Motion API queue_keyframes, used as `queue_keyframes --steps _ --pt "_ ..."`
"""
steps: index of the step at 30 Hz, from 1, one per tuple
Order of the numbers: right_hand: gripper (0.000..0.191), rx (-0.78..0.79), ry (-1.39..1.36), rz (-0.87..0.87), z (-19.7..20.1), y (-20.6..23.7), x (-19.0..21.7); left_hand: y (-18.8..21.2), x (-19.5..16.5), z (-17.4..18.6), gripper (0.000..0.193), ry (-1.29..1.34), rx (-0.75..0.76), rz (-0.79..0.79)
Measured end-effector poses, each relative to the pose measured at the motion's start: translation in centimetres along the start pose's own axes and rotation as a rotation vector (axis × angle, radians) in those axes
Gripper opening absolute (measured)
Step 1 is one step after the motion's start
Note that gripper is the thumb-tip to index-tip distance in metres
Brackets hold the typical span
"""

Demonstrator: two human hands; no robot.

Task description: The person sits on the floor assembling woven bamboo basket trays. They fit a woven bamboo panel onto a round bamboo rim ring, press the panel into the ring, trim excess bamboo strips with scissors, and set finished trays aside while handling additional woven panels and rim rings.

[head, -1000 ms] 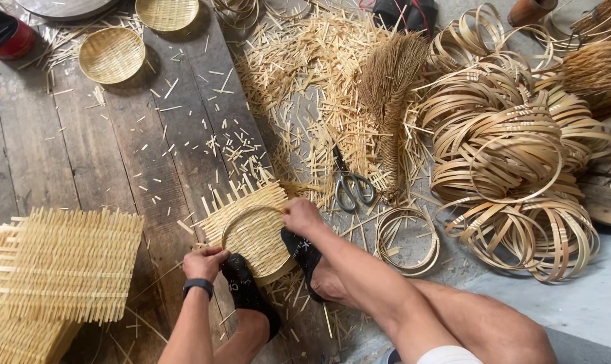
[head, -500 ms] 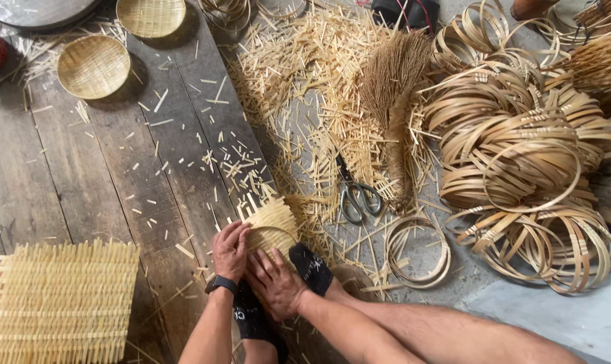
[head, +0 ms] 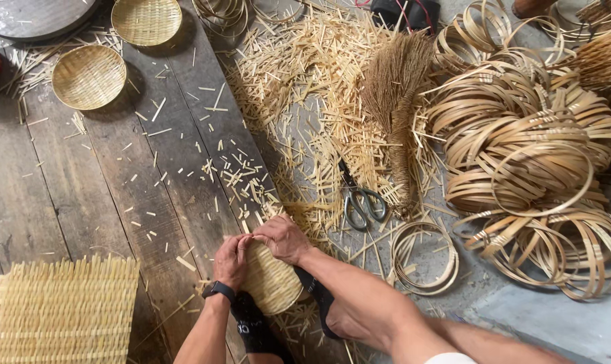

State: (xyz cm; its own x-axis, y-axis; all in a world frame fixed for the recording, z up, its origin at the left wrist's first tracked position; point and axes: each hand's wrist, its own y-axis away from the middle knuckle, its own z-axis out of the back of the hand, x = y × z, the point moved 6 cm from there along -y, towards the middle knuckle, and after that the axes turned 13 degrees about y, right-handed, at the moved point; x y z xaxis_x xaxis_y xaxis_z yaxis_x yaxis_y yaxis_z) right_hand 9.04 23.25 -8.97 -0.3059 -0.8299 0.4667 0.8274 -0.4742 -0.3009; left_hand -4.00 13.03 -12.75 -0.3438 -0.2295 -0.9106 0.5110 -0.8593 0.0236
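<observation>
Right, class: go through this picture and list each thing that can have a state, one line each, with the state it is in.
left hand: gripping the small woven basket's edge
right hand: gripping the same basket's top edge
small woven basket: held on edge between both hands
scissors: lying shut on the floor
two round baskets: lying open side up
woven mat: lying flat

The floor is dark, worn planks (head: 83, 195) running away from the viewer, with a grey concrete strip (head: 555, 323) to the right of them. Pale offcuts (head: 299, 87) litter the planks' right edge, thickest toward the top. Scissors (head: 361, 199) lie among the offcuts. Right of the scissors sit heaped hoops (head: 528, 155); above them lies a fibre bundle (head: 393, 87). Far left of the scissors, two round trays (head: 88, 76) rest near the top; a woven mat (head: 59, 310) lies at bottom left. Light is even daylight.
</observation>
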Motion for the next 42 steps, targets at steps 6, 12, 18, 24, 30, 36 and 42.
queue_keyframes --steps 6,12,18,24,30,36,42 --pt "0.027 0.312 -0.389 -0.462 -4.0 -0.8 -3.5 -0.8 2.6 -0.3 0.029 0.317 -0.1 0.301" --pt "0.034 0.45 -0.364 -0.56 -5.2 -0.2 -4.2 -0.9 2.8 -0.4 0.031 0.373 -0.114 0.405" --pt "0.043 0.853 -0.007 -0.534 3.7 0.1 -6.7 -0.2 -1.4 -0.1 0.063 0.061 0.185 0.139" --pt "0.045 0.759 0.455 -0.389 21.3 5.7 -11.3 3.3 -8.3 1.2 0.053 0.039 0.011 -0.024" --pt "0.028 0.677 0.131 -0.657 13.9 13.6 -16.3 9.2 -11.0 -5.0 0.034 -0.577 0.12 -0.44" --pt "0.055 0.325 0.315 -0.689 6.6 14.1 -19.6 13.4 -6.0 -7.6 0.058 -0.536 0.396 -0.433" --pt "0.074 0.459 0.119 -1.034 5.0 12.6 -22.3 6.4 -3.3 -5.7 0.109 -0.456 0.265 -0.088"
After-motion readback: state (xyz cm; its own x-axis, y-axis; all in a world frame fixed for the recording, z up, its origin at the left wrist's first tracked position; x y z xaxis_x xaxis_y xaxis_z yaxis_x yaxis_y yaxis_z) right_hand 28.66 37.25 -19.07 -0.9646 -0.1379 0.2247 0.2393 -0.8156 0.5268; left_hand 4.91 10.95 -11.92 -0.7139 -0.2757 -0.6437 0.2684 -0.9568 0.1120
